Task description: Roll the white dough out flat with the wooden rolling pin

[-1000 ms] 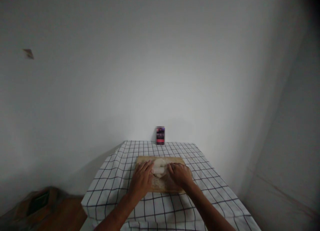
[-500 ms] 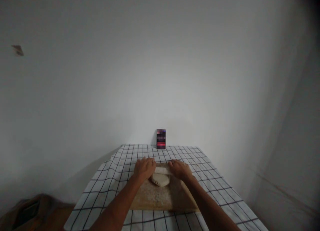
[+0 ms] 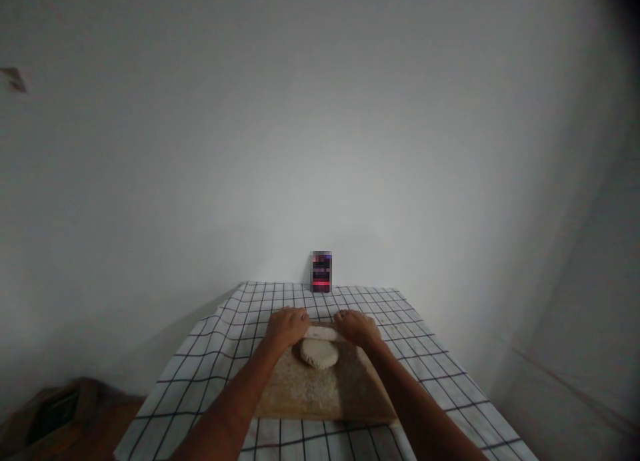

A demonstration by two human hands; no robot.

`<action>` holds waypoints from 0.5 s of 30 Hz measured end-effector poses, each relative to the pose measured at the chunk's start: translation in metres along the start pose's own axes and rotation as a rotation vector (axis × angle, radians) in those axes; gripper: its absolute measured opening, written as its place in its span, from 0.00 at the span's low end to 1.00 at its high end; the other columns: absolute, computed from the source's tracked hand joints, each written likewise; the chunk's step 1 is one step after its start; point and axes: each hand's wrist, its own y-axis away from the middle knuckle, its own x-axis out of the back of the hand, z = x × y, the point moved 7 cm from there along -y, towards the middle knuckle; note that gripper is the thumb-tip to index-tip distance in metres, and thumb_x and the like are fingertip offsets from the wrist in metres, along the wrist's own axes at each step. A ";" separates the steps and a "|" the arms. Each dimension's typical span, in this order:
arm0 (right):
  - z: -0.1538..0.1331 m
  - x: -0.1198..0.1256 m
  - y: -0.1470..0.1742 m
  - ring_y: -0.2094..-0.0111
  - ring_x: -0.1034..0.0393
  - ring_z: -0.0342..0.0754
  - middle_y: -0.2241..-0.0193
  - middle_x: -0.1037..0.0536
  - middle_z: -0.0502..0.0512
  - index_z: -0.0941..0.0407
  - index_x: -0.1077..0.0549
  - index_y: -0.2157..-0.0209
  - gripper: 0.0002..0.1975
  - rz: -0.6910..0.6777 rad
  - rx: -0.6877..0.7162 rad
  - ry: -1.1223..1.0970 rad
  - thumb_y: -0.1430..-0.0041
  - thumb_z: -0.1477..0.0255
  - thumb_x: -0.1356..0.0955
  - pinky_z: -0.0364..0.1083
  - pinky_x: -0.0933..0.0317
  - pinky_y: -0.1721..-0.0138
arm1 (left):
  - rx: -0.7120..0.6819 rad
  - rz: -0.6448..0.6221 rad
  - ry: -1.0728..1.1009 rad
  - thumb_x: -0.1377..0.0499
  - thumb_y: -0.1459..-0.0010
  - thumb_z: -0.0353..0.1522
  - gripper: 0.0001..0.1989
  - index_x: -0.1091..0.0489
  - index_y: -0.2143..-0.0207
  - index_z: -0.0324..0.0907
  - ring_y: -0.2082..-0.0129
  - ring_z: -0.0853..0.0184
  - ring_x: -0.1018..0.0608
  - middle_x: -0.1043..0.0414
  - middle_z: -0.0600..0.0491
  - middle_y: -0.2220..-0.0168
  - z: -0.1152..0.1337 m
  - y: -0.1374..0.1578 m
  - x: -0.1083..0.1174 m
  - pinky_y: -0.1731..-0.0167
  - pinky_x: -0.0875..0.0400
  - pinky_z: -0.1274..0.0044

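A pale rolling pin point(image 3: 323, 333) lies crosswise near the far end of a floured wooden board point(image 3: 305, 398). My left hand point(image 3: 289, 326) is closed over the pin's left end, and my right hand point(image 3: 358, 328) grips its right end. Just on the near side of the pin sits a flattened round of dough point(image 3: 319, 354), its far edge at or close to the pin. My palms hide both ends of the pin.
The board rests on a white tablecloth point(image 3: 200, 361) with dark grid lines. A blurred dark upright phone-like object point(image 3: 321, 272) leans by the wall at the table's far edge. On the floor at lower left stands a brown wooden object point(image 3: 55, 414).
The rolling pin, in both hands, has shifted slightly away from me, so more of the dough's far side shows. The whole view has also tilted a little.
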 end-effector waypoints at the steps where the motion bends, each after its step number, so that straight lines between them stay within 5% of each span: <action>1: -0.001 0.001 0.003 0.42 0.21 0.58 0.44 0.16 0.63 0.53 0.19 0.48 0.23 0.001 0.006 0.011 0.21 0.66 0.45 0.56 0.27 0.47 | 0.004 0.006 -0.002 0.42 0.31 0.30 0.12 0.17 0.55 0.44 0.50 0.56 0.14 0.13 0.44 0.54 0.000 0.002 0.000 0.48 0.21 0.67; 10: -0.012 0.004 0.039 0.41 0.22 0.60 0.45 0.15 0.64 0.54 0.19 0.48 0.22 0.074 0.017 0.063 0.21 0.68 0.44 0.56 0.27 0.46 | -0.083 0.049 -0.044 0.49 0.28 0.25 0.18 0.19 0.50 0.40 0.50 0.52 0.15 0.14 0.40 0.50 0.013 0.038 0.008 0.49 0.19 0.61; 15: -0.017 0.008 0.063 0.44 0.20 0.61 0.46 0.14 0.62 0.53 0.17 0.51 0.25 0.167 -0.015 -0.011 0.20 0.66 0.45 0.55 0.29 0.44 | -0.157 0.147 0.046 0.49 0.28 0.24 0.20 0.20 0.46 0.44 0.36 0.56 0.20 0.17 0.44 0.41 0.023 0.064 0.025 0.31 0.27 0.57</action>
